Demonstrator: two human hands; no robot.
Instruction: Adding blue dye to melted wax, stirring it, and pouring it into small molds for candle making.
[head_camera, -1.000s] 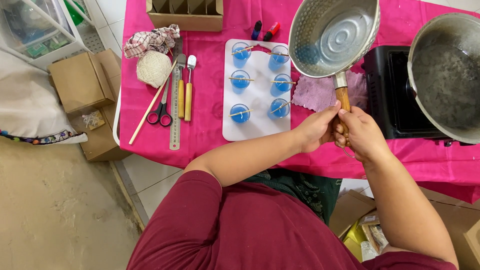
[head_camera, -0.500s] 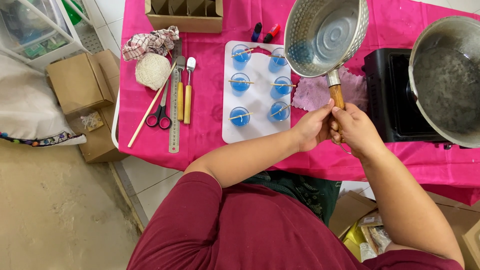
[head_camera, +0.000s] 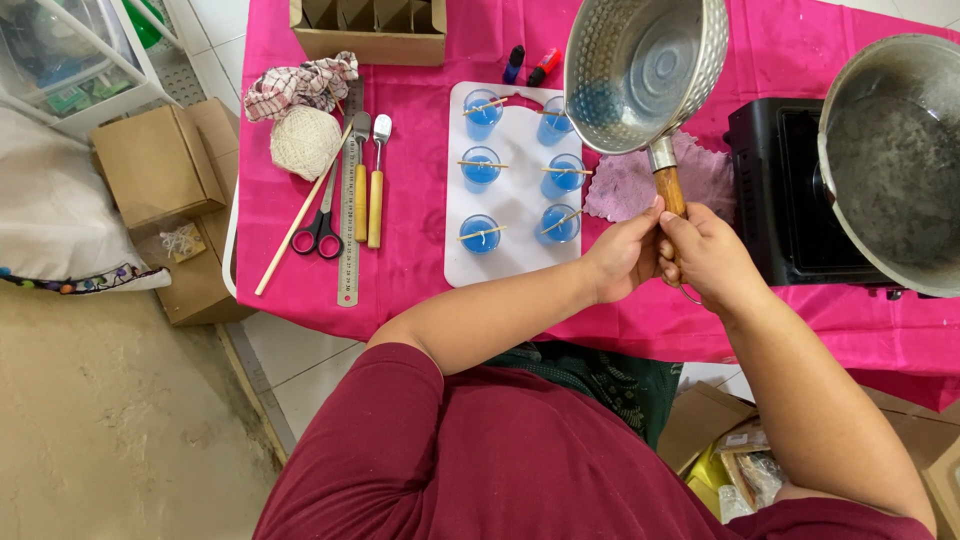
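Head cam, looking straight down. I see both hands clenched on the wooden handle (head_camera: 669, 190) of a hammered metal saucepan (head_camera: 645, 70): left hand (head_camera: 625, 262) on the handle's near end from the 9 o'clock side, right hand (head_camera: 708, 258) wrapped around it from 3 o'clock. The two hands touch each other.

Saucepan is held up off the table, tilted so its inside faces the camera, at about 12 o'clock from the hands. Its rim overlaps the far right corner of a white tray (head_camera: 512, 265).

Tray sits at 10 o'clock from the hands and carries six small glasses of blue wax (head_camera: 480, 168), two columns of three, each with a stick laid across the top.

Under the handle lies a pale purple cloth (head_camera: 625, 185) on the pink tablecloth (head_camera: 420, 150). At 3 o'clock is a black portable stove (head_camera: 785, 190) with a large grey pot (head_camera: 890, 160) on it.

At 9 o'clock of the tray: spoon (head_camera: 378, 180), steel ruler (head_camera: 349, 230), scissors (head_camera: 322, 222), a long wooden stick (head_camera: 300, 215), a ball of twine (head_camera: 305, 142) and a checked rag (head_camera: 298, 85). A cardboard divider box (head_camera: 368, 30) is at the far edge.
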